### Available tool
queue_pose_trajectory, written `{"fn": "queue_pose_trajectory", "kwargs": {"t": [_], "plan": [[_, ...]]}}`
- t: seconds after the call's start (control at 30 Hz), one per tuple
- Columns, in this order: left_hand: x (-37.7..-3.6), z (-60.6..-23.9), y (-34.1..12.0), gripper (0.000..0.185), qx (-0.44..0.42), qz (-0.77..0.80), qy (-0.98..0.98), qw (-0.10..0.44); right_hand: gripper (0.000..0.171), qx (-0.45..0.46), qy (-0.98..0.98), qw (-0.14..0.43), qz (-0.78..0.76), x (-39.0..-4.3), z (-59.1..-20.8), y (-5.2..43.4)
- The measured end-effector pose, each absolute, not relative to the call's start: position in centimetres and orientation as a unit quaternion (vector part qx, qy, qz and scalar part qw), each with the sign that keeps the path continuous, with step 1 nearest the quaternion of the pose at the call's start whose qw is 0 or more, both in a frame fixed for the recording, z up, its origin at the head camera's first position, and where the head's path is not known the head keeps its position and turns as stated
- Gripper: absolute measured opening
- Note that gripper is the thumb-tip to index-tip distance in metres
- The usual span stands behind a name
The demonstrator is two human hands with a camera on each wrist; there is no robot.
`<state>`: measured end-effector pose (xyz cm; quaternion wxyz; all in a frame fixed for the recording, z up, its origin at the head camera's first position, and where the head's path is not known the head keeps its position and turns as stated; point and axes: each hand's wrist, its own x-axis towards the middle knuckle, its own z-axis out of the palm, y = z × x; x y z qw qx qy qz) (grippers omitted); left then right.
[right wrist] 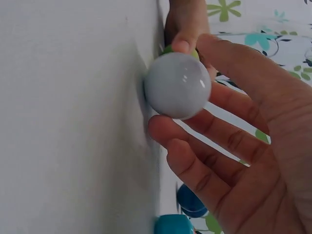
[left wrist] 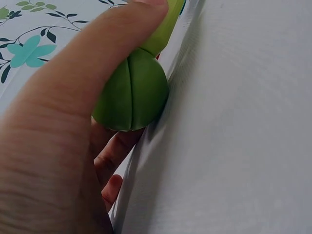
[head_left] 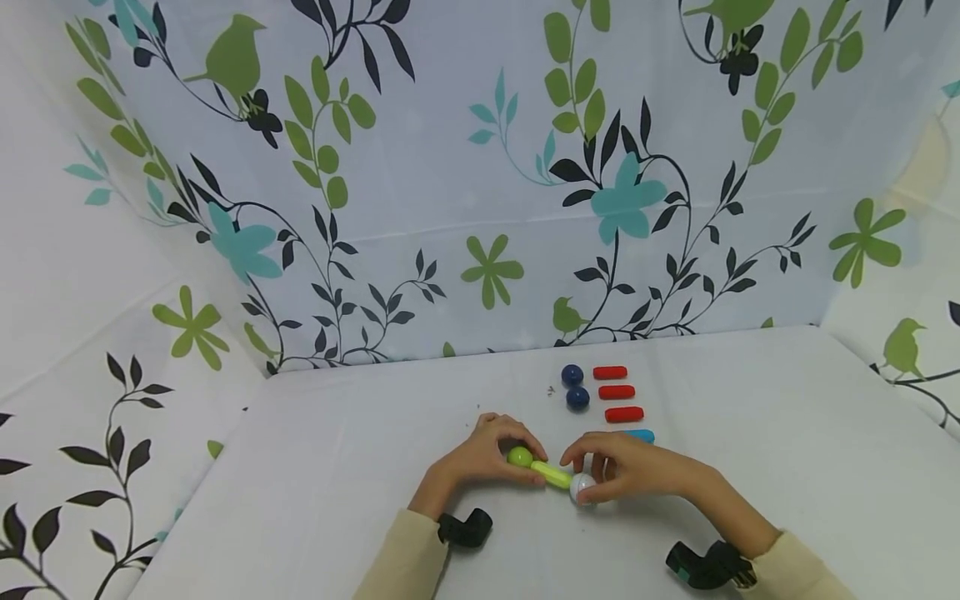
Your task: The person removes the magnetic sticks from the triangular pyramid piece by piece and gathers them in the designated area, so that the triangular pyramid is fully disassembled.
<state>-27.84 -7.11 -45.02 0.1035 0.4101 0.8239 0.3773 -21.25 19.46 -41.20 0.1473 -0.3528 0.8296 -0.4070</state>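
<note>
left hand (head_left: pixel 483 454): fingers pinch green ball (head_left: pixel 519 456)
right hand (head_left: pixel 626 467): fingers clamp white ball (head_left: pixel 582 487)
risk: rod (head_left: pixel 551 475) may pop off if twisted

Just beyond the right hand (head_left: pixel 626 467), a cluster is crowding the far middle of the white cloth-covered table (head_left: pixel 750 467): two dark blue glossy balls (head_left: pixel 574 387), three short red plastic rods (head_left: pixel 617 392) lying in a column beside them, and a short light-blue plastic rod (head_left: pixel 641 435) sitting just beside the right hand's knuckles. The left hand (head_left: pixel 487 454) and right hand, joined by the lime-green rod (head_left: pixel 551 475) with a green ball (head_left: pixel 519 456) and a white ball (head_left: pixel 581 487), are blocking the near centre. Bare cloth is stretching wide to the left and right. The floral curtain walls (head_left: pixel 450 167) are closing in the far, left and right sides.
</note>
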Motion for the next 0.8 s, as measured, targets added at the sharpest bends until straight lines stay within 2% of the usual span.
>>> {"fn": "queue_pose_trajectory", "kwargs": {"t": [0.13, 0.47, 0.8], "plan": [[-27.85, -44.94, -7.07, 0.019, 0.406, 0.372, 0.828, 0.106, 0.039, -0.355, 0.830, 0.153, -0.401, -21.07, -41.46, 19.15], [-28.00, -44.99, -7.13, 0.017, 0.411, 0.363, 0.828, 0.119, 0.028, -0.345, 0.831, 0.186, -0.394, -20.99, -41.23, 19.06], [-28.04, -44.92, -7.31, 0.018, 0.425, 0.362, 0.822, 0.108, 0.024, -0.366, 0.824, 0.184, -0.391, -20.82, -40.88, 19.37]]}}
